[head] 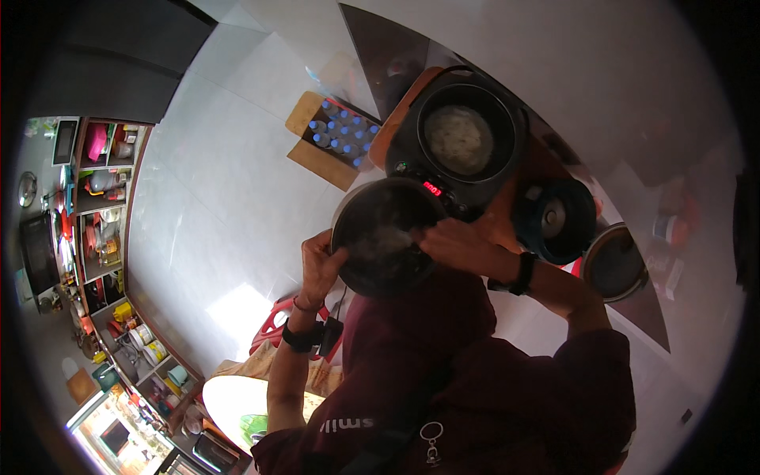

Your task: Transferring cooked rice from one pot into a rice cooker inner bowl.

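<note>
My left hand (320, 264) grips the left rim of a dark round pot (380, 205), which is held in front of my body. Over the right part of this pot is my right hand (442, 240), its fingers drawn together near a pale, blurred patch inside. Whether those fingers hold anything is unclear. Just beyond the held pot stands a black electric cooktop (409, 163) with lit red digits. A black cooking pot (423, 133) sits on it, containing a pale, cloudy substance (460, 139).
A teal pot (585, 208) and a round lid-like object (614, 261) lie to the right. Blue-capped bottles (341, 130) fill an open cardboard box (323, 163) on the floor. A red plastic stool (276, 320) is at lower left; shelves (133, 237) line the far left.
</note>
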Demonstrator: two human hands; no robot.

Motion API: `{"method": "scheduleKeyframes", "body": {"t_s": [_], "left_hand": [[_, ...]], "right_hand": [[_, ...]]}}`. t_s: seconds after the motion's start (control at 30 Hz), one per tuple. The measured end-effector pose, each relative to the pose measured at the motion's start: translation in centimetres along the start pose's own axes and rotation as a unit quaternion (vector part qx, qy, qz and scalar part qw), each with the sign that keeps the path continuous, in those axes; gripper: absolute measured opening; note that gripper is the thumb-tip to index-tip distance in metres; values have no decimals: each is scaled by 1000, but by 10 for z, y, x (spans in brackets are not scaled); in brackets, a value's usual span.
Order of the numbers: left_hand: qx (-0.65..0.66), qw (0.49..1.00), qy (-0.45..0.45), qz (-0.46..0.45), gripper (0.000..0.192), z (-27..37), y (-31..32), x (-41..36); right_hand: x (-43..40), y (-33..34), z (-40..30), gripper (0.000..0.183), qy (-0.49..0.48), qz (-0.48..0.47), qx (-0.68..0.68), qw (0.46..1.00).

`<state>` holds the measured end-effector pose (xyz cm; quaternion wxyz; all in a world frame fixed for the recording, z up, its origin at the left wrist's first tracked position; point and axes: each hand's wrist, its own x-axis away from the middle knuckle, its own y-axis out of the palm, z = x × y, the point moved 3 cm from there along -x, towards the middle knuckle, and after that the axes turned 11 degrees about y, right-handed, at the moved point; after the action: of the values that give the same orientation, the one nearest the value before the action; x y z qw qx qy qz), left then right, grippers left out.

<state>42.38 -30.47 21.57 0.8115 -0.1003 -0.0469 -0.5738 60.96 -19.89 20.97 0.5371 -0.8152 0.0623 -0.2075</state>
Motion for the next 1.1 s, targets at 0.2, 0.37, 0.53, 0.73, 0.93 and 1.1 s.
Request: {"method": "scheduleKeyframes", "body": {"t_s": [0.2, 0.37, 0.53, 0.73, 0.93, 1.1], "left_hand": [[26, 999, -5, -25, 11, 3, 4, 2], [21, 999, -31, 7, 6, 4, 3, 6], [8, 1000, 20, 4, 5, 2, 3, 5], [-24, 998, 42, -38, 11, 2, 5, 1], [-47, 997, 45, -40, 13, 1, 10, 4], [-8, 1000, 30, -3, 13, -4, 6, 12]], "right_hand": [[-2, 6, 2, 17, -64, 32, -7, 997], [-3, 6, 0, 16, -106, 26, 21, 994], [-4, -4, 0, 16, -13, -16, 15, 1000], [-5, -3, -6, 12, -100, 4, -19, 995], [-7, 8, -8, 6, -100, 117, -105, 982], [-8, 40, -12, 7, 3, -48, -190, 981]]}}
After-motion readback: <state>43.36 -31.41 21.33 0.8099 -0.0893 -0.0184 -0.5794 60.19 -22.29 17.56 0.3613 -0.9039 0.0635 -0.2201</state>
